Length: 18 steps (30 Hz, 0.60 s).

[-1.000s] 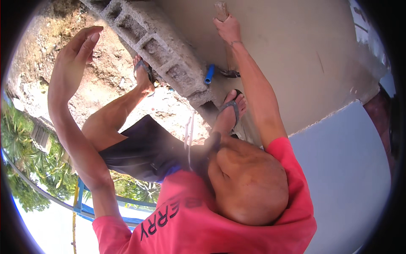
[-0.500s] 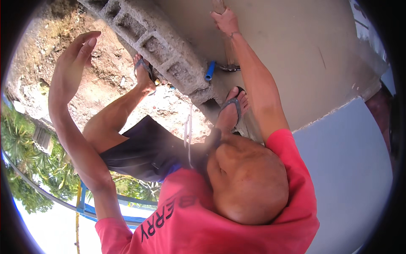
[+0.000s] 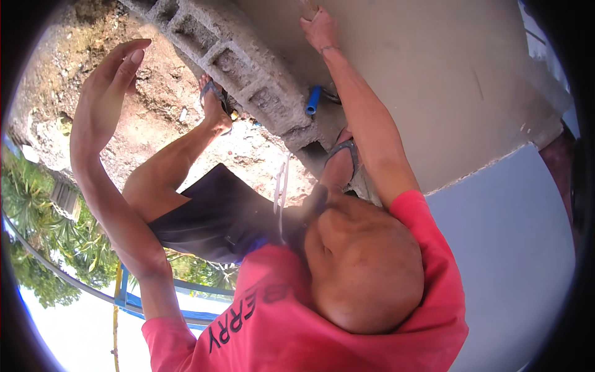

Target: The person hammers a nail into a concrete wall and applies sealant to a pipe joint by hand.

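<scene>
My right hand (image 3: 319,29) reaches out at the top, its fingers wrapped round the wooden handle of a hammer (image 3: 308,7). The handle's end juts out past my fist toward the upper edge, and most of the rest is behind my wrist and forearm. A bit of dark curved metal, apparently its head, shows beside a short blue pipe (image 3: 313,100). The pipe stands at the side of a row of grey hollow concrete blocks (image 3: 248,71). My left hand (image 3: 114,77) is raised over the rocky ground, empty, with loosely bent fingers and the thumb apart.
My sandalled feet straddle the blocks, one on the dirt (image 3: 155,93), the other beside a smooth grey-brown cement surface (image 3: 427,74). A pale blue-grey surface (image 3: 502,217) lies at the right. Plants (image 3: 74,235) and a curved blue metal frame (image 3: 133,301) are at the left.
My right hand has shifted slightly left and up, with the hammer still in it. The forearm now covers more of the hammer's metal and my foot. My left hand has hardly moved.
</scene>
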Each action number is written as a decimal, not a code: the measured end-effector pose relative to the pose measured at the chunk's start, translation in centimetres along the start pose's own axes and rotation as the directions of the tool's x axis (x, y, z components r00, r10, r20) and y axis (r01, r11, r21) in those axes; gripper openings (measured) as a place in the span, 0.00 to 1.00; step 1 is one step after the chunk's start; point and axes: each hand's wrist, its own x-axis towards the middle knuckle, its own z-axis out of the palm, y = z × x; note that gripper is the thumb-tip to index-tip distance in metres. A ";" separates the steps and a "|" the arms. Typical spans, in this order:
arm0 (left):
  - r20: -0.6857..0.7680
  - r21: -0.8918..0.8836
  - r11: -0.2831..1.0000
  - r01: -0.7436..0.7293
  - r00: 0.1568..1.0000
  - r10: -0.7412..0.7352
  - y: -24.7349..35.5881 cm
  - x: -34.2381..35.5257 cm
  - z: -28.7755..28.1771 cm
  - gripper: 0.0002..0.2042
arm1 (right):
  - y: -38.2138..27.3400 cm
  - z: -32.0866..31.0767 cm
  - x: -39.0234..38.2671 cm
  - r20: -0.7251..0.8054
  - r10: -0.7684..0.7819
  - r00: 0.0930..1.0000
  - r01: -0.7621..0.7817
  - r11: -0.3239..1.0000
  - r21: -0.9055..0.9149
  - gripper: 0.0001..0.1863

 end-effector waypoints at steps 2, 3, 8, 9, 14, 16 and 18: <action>0.032 0.023 0.999 0.043 0.999 -0.043 -0.1 -0.1 -0.4 0.26 | -1.3 -3.3 -0.6 0.143 0.278 0.950 -0.288 0.956 0.055 0.22; 0.046 0.032 0.999 0.034 0.998 -0.035 0.0 -0.1 -0.6 0.26 | -0.6 -4.0 -0.5 0.144 0.281 0.949 -0.292 0.955 0.056 0.22; 0.047 0.022 1.000 0.006 0.999 -0.007 0.4 0.4 -0.4 0.26 | 7.1 -4.8 4.6 0.024 0.204 0.979 -0.203 0.948 0.245 0.19; 0.046 0.039 0.999 0.016 0.999 -0.017 0.3 0.3 -0.5 0.26 | 6.7 -4.4 4.5 0.029 0.202 0.979 -0.203 0.947 0.247 0.19; -0.024 0.001 0.999 -0.038 0.999 0.038 0.3 0.3 0.1 0.24 | 7.5 -4.0 5.1 -0.082 0.275 0.958 -0.258 0.952 0.166 0.19; -0.032 0.032 0.999 -0.023 0.999 0.024 0.7 0.5 0.3 0.25 | 9.3 -3.6 5.7 -0.121 0.311 0.943 -0.265 0.919 0.293 0.20; -0.014 0.025 1.000 0.000 1.000 0.001 1.1 0.8 0.8 0.25 | 9.1 -3.4 5.5 -0.143 0.285 0.948 -0.229 0.920 0.318 0.23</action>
